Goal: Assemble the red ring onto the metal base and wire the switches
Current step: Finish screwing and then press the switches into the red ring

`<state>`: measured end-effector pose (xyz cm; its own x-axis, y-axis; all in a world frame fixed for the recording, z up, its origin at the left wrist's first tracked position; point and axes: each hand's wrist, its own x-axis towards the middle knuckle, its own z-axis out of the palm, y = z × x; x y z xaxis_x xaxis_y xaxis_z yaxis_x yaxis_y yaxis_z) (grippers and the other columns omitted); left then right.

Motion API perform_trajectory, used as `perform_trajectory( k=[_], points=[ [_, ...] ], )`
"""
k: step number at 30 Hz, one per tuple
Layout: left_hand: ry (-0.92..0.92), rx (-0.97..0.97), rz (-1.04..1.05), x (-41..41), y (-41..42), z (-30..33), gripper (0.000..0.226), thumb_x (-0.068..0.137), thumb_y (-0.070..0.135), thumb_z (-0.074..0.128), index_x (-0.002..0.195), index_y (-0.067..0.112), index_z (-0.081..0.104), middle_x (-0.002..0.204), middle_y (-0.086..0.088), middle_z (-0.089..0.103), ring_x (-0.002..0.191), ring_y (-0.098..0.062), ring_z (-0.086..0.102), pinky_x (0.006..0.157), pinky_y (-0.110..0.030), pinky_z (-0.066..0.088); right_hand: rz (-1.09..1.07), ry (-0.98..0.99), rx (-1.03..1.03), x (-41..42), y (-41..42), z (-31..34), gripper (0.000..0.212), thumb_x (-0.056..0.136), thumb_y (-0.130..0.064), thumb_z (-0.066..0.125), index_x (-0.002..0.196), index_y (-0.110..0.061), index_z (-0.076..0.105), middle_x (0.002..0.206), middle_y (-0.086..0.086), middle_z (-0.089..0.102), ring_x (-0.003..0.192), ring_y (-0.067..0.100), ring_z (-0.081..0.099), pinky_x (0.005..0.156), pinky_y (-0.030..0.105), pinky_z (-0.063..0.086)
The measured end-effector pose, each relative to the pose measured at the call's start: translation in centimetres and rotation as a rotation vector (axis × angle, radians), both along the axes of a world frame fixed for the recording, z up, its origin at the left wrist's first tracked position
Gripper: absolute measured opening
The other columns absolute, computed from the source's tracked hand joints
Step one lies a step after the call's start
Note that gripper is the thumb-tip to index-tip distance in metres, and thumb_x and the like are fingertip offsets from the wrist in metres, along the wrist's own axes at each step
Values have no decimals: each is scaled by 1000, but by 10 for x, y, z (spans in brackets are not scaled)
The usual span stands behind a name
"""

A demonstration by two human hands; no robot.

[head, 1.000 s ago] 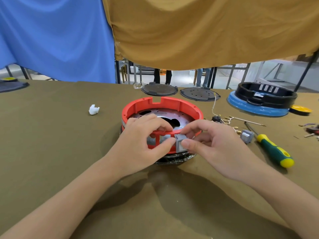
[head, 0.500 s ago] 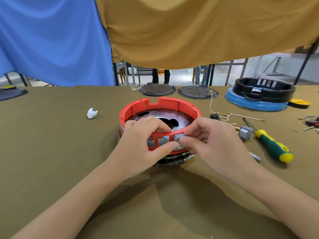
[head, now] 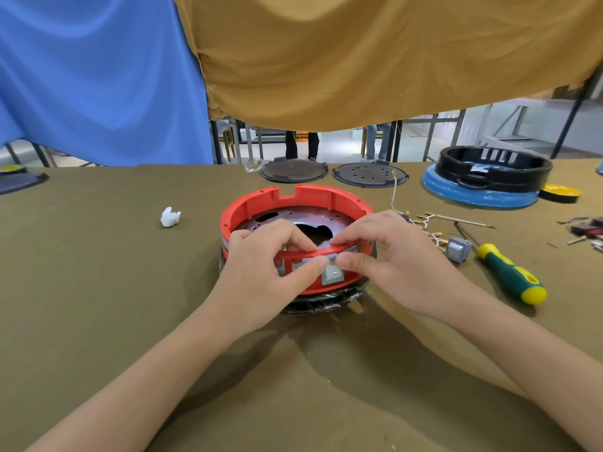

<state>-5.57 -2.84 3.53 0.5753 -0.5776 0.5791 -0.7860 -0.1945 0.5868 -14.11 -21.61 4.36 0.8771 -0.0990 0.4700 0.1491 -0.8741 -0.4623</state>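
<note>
Centre of the frame: red ring (head: 326, 197) seated on the metal base (head: 293, 220), on the olive counter (head: 98, 288). Left hand (head: 261, 275) curled over the ring's near rim, thumb and fingers pinching it. Right hand (head: 401, 265) likewise pinching the rim, thumb just above a grey switch (head: 332, 275) set in the ring's near wall. Right of centre: second grey switch (head: 458, 250), loose wires (head: 434, 223), green-and-yellow screwdriver (head: 509, 275)

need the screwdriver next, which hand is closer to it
Right. The right hand is at the red ring, beside the screwdriver; the left hand is farther off.
</note>
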Motion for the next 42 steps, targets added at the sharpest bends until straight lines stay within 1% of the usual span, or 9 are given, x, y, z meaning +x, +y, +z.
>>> perform_trajectory(
  k=[6, 10, 15, 21, 26, 29, 33, 38, 42],
  points=[
    [18, -18, 18, -2, -2, 1, 16, 81, 42, 67, 85, 26, 67, 82, 15, 69, 84, -8, 66, 90, -57, 46, -29, -25, -18, 6, 1, -1, 18, 88, -32, 73, 106, -33, 75, 95, -25, 64, 96, -2, 46, 80, 17, 35],
    [-70, 18, 19, 1, 4, -1, 18, 84, 41, 63, 94, 27, 66, 89, 19, 65, 92, -7, 62, 94, -51, 43, 39, -8, 0, 0, -7, -1, 26, 93, -38, 63, 117, -35, 71, 114, -23, 64, 110, 0, 48, 90, 18, 38],
    [-227, 181, 65, 3, 10, -5, 33, 77, 54, 57, 102, 33, 57, 96, 22, 57, 96, -6, 55, 98, -37, 33, 104, 84, -117, -4, -17, -4, 46, 88, -40, 69, 131, -41, 55, 128, -27, 47, 125, -6, 33, 93, 9, 32],
    [-241, 181, 109, 3, 6, -8, 25, 77, 50, 64, 93, 34, 54, 87, 20, 57, 86, -5, 54, 92, -34, 32, 96, 42, -137, -1, -13, -6, 41, 86, -41, 71, 124, -39, 57, 120, -23, 51, 120, 1, 35, 89, 11, 35],
    [-230, 181, 139, 3, 3, -6, 20, 75, 38, 66, 87, 30, 52, 80, 18, 58, 79, -3, 52, 90, -40, 34, 51, -12, -212, 1, -6, -5, 37, 83, -39, 68, 119, -31, 63, 112, -17, 58, 108, 4, 39, 86, 15, 38],
    [-226, 181, 120, 3, 6, -6, 19, 77, 40, 65, 89, 31, 54, 84, 19, 59, 84, -4, 54, 93, -39, 33, 65, 2, -180, -1, -5, -4, 36, 86, -39, 67, 121, -32, 63, 114, -19, 57, 111, 3, 39, 89, 12, 36],
    [-199, 136, 85, 2, 7, -6, 21, 82, 52, 55, 89, 32, 57, 84, 20, 59, 88, -8, 56, 96, -32, 30, 104, 24, -42, -5, -6, -3, 35, 90, -50, 55, 120, -35, 66, 112, -23, 58, 116, 1, 40, 90, 8, 32],
    [-177, 99, 101, 4, 3, -7, 18, 85, 43, 60, 80, 26, 56, 75, 17, 58, 77, -4, 54, 92, -37, 33, 30, -52, -51, 2, -2, -4, 26, 90, -42, 64, 112, -32, 72, 99, -23, 61, 100, -1, 41, 80, 14, 33],
    [-161, 115, 113, 4, 2, -5, 18, 84, 41, 61, 79, 25, 54, 74, 16, 57, 79, -8, 54, 93, -39, 32, 4, -64, -109, 4, 0, -3, 20, 91, -37, 67, 109, -30, 73, 95, -19, 61, 93, 2, 40, 79, 19, 35]
  ],
)
